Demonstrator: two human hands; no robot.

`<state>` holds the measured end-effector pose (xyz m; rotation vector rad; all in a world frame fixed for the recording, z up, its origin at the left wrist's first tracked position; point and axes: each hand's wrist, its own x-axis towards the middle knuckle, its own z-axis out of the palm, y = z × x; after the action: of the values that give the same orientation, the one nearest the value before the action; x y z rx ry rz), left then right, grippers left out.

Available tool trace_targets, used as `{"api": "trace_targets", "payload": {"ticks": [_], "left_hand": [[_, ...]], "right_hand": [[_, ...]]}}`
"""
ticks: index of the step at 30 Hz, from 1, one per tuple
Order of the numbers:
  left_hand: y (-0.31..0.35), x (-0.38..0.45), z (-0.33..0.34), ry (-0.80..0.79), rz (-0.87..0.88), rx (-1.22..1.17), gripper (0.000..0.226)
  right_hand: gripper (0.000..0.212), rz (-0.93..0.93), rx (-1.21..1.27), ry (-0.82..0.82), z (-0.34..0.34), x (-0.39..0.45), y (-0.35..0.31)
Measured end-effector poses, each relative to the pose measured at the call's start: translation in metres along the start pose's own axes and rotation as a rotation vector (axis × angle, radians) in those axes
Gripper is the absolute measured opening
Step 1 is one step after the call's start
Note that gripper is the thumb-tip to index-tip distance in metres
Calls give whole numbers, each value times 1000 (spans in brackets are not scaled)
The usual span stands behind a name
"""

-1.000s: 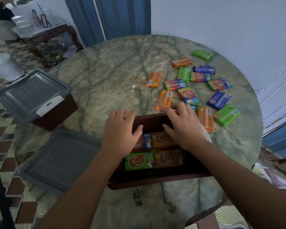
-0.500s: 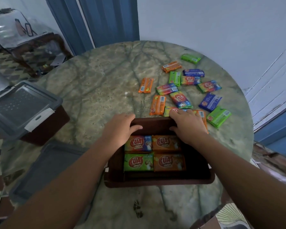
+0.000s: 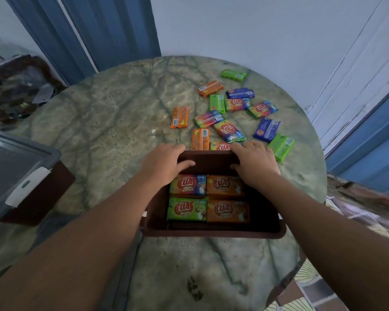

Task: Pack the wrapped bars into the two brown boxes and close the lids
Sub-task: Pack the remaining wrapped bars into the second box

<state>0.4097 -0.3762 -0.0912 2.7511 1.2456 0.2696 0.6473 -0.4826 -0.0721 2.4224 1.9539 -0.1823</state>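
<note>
From the head view, my left hand [image 3: 164, 163] grips the far wall of the open brown box [image 3: 211, 232]: fingers curled over the outside of the rim, thumb hooked inside. My right hand [image 3: 255, 163] has the same grip on that wall further right, fingers draped over the top edge, thumb inside against the wall. The box stands near my edge of the round marble tabletop [image 3: 112, 122].

Four wrapped bars lie flat inside it in two rows: a rainbow bar [image 3: 187, 184] and an orange bar [image 3: 225, 185] behind, a green bar [image 3: 186, 208] and another orange bar [image 3: 227, 211] in front.

The loose bars [image 3: 230, 111] lie scattered on the tabletop beyond the box, to the right; one sits just behind the wall, between my hands.

The second brown box [image 3: 41, 194], its grey lid [image 3: 11, 162] on, stands at the left edge.
</note>
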Motion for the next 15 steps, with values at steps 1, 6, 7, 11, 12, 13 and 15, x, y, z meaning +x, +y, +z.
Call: {"api": "trace_targets", "payload": {"ticks": [1,6,7,11,12,13,15], "left_hand": [[1,0,-1,-6,-1,6,44],[4,12,-8,-113,-131,-73,70],[6,16,-11,-168,-162,-97,78],[18,45,-24,-297,-186,-170,80],[21,54,-26,-292,-172,-171,75],[22,63,-27,-285,-161,-166,66],[24,81,-24,-289,-155,-120,41]], "right_hand": [[52,2,-6,-3,0,-1,0],[58,65,55,-15,-4,-1,-5],[64,87,129,-21,-7,0,-7],[57,160,368,-22,-20,21,-3],[48,162,364,-31,-22,30,-1],[42,159,357,-49,-22,40,1],[35,143,356,-104,-20,61,4]]}}
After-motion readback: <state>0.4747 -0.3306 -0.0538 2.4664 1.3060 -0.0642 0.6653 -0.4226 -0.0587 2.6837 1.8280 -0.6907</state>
